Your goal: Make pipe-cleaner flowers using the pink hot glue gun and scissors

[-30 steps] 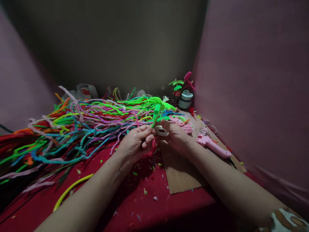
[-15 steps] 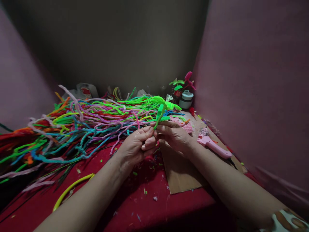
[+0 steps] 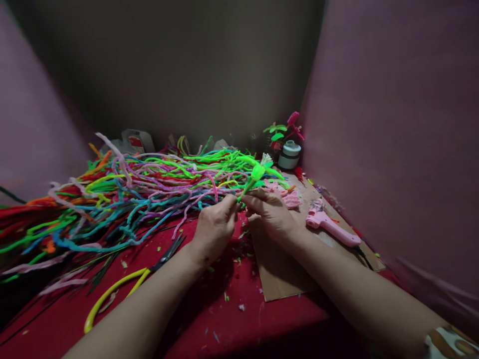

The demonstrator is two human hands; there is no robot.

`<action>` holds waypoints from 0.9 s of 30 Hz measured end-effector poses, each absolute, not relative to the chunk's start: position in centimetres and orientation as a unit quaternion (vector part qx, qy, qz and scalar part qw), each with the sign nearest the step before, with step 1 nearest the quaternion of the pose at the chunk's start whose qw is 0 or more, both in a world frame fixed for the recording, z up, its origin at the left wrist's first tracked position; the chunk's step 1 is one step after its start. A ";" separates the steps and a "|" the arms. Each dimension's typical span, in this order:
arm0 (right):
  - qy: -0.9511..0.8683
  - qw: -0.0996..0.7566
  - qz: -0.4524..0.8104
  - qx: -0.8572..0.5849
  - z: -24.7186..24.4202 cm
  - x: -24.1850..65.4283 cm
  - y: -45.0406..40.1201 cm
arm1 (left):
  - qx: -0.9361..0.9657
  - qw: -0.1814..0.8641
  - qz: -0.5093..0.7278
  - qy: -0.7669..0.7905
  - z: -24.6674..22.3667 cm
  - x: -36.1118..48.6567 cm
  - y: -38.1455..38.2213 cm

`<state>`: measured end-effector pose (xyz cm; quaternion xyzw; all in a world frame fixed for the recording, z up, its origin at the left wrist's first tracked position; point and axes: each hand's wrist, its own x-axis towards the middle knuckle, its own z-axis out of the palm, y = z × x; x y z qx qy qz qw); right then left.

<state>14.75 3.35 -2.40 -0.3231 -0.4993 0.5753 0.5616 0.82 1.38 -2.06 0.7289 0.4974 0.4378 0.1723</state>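
A bright green fuzzy flower (image 3: 257,173) with white stamen tips leans up and to the right between my hands. My left hand (image 3: 217,227) is closed, pinching the lower end of its green stem. Close against it, my right hand (image 3: 271,212) pinches the same stem just above, its fingers pressed together. The fingertips nearly touch and cover the bottom of the stem.
A large pile of coloured fuzzy stems (image 3: 149,184) spreads left and behind. Yellow-handled scissors (image 3: 112,289) lie by my left forearm. At right are cardboard (image 3: 279,271), a pink glue gun (image 3: 333,229), a pale jar (image 3: 289,154) and pink fuzzy pieces (image 3: 290,198).
The green flower has turned and tilts more to the right. My left hand has rolled over, its back now showing, and more of the scissors is visible.
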 end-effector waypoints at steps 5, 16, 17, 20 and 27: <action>-0.536 0.527 0.587 -0.300 -2.1 14.9 3.5 | 0.646 0.390 0.465 0.462 -1.3 0.9 1.8; -0.541 0.504 0.642 -0.202 -3.2 15.5 4.8 | 0.462 0.716 0.427 0.303 -1.2 0.5 1.9; -0.541 0.499 0.649 -0.192 -3.2 15.5 4.7 | 0.447 0.734 0.425 0.286 -1.2 0.6 1.8; -0.552 0.488 0.655 -0.167 -2.9 15.7 4.4 | 0.425 0.766 0.410 0.254 -1.4 0.7 1.6; -0.510 0.511 0.665 -0.192 -3.0 15.3 4.3 | 0.474 0.731 0.409 0.272 -1.3 1.0 1.5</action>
